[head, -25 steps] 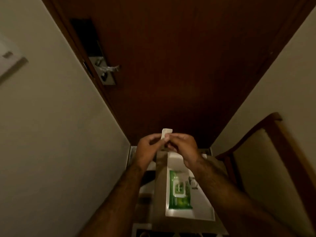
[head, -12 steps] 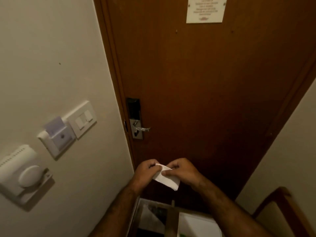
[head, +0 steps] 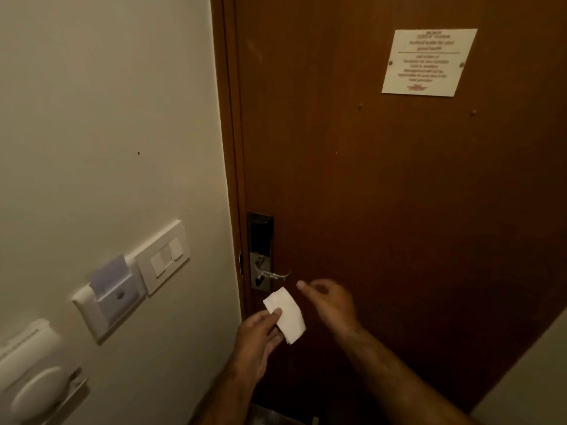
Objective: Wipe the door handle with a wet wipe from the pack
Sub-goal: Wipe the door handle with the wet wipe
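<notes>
A silver lever door handle [head: 274, 275] sticks out from a metal lock plate [head: 260, 251] on the left edge of a brown wooden door [head: 383, 194]. My left hand [head: 257, 335] pinches a folded white wet wipe [head: 287, 314] between thumb and fingers, just below the handle and not touching it. My right hand [head: 329, 300] hovers to the right of the wipe with loosely curled fingers, holding nothing, its fingertips just under the lever's end. The pack of wipes is out of view.
On the cream wall at left sit a key-card holder [head: 109, 297], a light switch [head: 164, 259] and a round thermostat [head: 33, 384]. A white notice [head: 428, 62] is fixed high on the door. Another wall edge [head: 527, 381] closes the lower right.
The view has swung up from the pack to the door. My right hand has let go of the wipe; my left hand alone now holds it, raised closer to the handle.
</notes>
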The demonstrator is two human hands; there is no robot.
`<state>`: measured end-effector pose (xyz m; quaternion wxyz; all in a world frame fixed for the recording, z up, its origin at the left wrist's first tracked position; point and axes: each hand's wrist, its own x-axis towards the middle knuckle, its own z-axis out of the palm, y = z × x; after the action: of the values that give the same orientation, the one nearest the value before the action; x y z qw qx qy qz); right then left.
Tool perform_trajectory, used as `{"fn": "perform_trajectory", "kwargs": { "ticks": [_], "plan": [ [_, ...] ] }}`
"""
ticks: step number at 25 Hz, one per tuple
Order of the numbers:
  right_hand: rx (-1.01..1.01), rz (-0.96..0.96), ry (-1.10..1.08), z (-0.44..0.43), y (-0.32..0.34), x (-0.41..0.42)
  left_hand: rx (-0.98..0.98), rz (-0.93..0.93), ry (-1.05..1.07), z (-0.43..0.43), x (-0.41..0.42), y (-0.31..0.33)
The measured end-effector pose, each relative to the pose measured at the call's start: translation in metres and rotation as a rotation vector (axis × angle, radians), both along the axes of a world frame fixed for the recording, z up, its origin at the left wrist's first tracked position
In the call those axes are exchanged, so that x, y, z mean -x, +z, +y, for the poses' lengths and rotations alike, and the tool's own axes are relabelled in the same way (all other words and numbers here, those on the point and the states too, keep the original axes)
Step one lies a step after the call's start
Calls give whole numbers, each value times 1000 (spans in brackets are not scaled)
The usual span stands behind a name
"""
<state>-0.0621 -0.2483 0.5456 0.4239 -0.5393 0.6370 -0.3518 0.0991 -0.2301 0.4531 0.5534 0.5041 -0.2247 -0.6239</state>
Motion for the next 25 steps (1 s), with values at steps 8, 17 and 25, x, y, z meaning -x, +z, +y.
{"fn": "perform_trajectory", "kwargs": {
  "ticks": [8,17,25],
  "plan": [
    [1058,1474,-96,-166,101,89,86,-952,302,-99,-28,13],
    [1415,1726,-200,-242,85,129,211,-1458,-110,-132,20,-63],
    [1494,1653,-205,-244,83,132,200,-1583,-15,-139,12,-76]
  ]
}}
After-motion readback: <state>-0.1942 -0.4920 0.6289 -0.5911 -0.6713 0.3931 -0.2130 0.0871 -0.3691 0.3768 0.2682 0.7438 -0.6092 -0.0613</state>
